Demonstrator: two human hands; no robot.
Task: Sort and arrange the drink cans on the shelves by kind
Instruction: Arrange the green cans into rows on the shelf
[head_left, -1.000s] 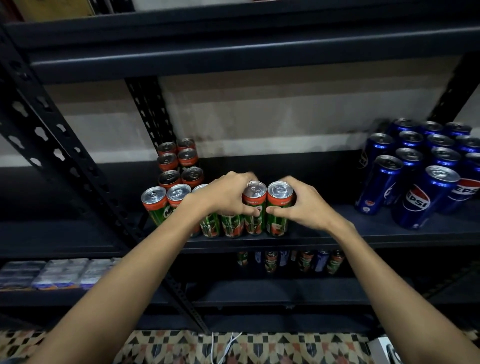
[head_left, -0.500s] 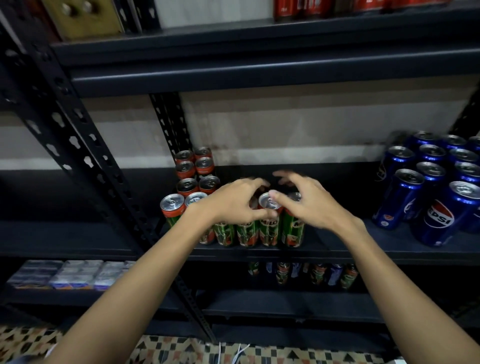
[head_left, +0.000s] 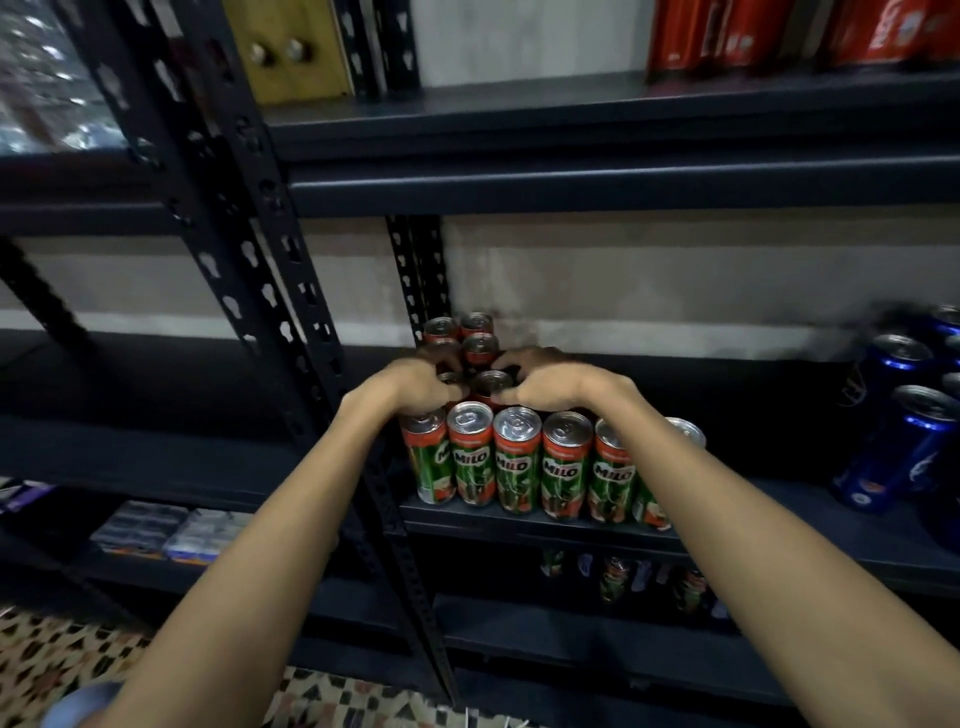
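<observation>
Hands meet at frame centre: the left hand (head_left: 415, 382) and right hand (head_left: 545, 384) reach over the front row of Milo cans (head_left: 517, 462) on the middle shelf (head_left: 779, 540), fingers curled around upright cans just behind it. Those cans stand directly beyond both hands, toward the column (head_left: 470, 338) at the back. Whether either hand truly grips is unclear.

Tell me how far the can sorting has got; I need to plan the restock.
Done: a front row of Milo cans lines the middle shelf, blue Pepsi cans are grouped at its right, red cans above. In hand: the left hand and right hand are on the Milo cans behind that row. Left: mixed cans on the lower shelf.
</observation>
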